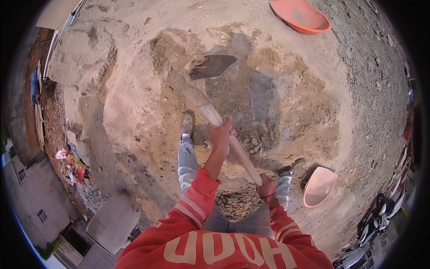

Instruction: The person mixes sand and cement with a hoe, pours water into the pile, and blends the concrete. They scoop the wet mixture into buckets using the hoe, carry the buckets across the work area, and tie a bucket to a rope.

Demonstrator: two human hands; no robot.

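Both your left hand (220,134) and right hand (267,187) clasp the handle (243,158), slanting forward-left toward its blade (213,67), left ahead.

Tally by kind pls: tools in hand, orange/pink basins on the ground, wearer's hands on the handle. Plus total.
Tool: 1
Basins: 2 (upper-right basin, lower-right basin)
Hands: 2 (left hand, right hand)
Total: 5
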